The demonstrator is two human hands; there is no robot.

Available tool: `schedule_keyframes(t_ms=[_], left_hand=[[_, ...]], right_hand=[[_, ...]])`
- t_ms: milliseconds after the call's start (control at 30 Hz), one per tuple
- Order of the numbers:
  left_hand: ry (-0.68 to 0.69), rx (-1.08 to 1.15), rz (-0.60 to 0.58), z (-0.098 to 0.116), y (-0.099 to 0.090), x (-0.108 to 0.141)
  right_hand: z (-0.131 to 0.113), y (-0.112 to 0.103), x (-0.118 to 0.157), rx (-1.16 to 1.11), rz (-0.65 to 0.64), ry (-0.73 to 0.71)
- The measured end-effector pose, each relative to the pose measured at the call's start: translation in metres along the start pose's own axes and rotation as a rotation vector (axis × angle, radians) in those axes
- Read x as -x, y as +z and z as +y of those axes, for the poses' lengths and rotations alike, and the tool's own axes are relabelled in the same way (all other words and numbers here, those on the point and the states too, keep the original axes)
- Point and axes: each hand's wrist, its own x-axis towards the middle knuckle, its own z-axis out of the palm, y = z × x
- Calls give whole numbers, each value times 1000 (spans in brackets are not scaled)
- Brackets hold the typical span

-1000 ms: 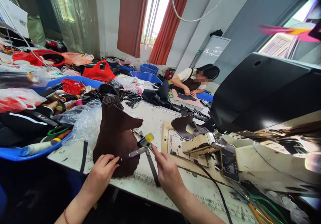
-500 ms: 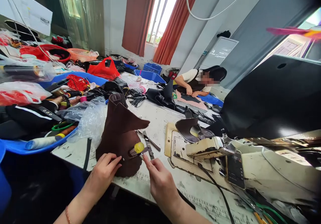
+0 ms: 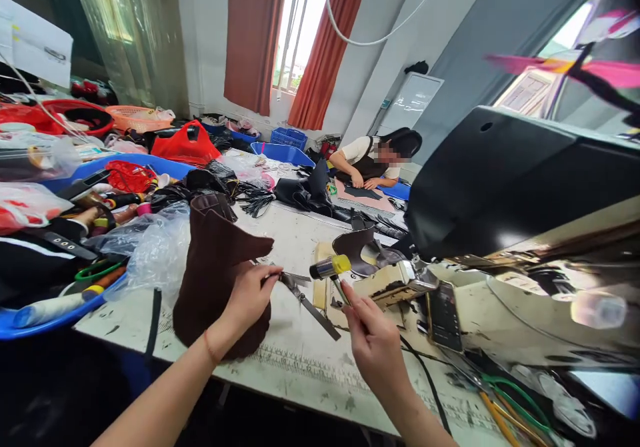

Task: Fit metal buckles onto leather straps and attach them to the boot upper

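My left hand [image 3: 253, 293] reaches over a dark brown leather piece [image 3: 213, 273], its fingertips pinched at the near end of a narrow dark piece with metal parts [image 3: 313, 310]; its exact kind is unclear. That piece slants across the white table toward the right. In my right hand [image 3: 373, 330] is a small hammer [image 3: 330, 267] with a yellow face and a black face, its head raised above the table beside the sewing machine. The brown leather stands partly folded upright, a flap pointing right.
A sewing machine [image 3: 390, 283] and a phone [image 3: 445, 317] are on the right, with green-handled scissors [image 3: 515, 400] nearer. A blue basin [image 3: 55, 313] of thread spools and clear plastic [image 3: 160, 260] lie left. Across the table a person [image 3: 373, 160] handles black pieces.
My right hand has lifted the hammer off the brown leather and moved right. My left hand has moved from the leather's lower edge to the narrow dark piece. The view has shifted right.
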Motion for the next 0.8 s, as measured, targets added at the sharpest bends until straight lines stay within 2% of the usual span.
schedule_keyframes(t_ms=[67,133,300,367,433,500,600,700,800], left_hand=[[20,-51,-24,4,13,-31],[62,-107,-71,3,26,-47],[221,-110,-318,-4,53,-39],[227,-68,-344,-2,60,-35],[198,-4,-297,6,62,-36],[126,79,-200,17,59,-38],[-70,238,-25,27,44,-27],[-296,374,126,16,21,8],[-492,338,288,-7,0,57]], right_hand=[[9,-14,6,21,7,40],[16,-25,11,32,6,74],[23,-35,18,17,23,93],[22,-34,17,-7,10,91],[20,-33,16,-36,-4,87],[21,-34,15,-61,-5,89],[24,-38,15,-92,11,128],[26,-33,18,-115,2,137],[21,-11,23,-159,-94,59]])
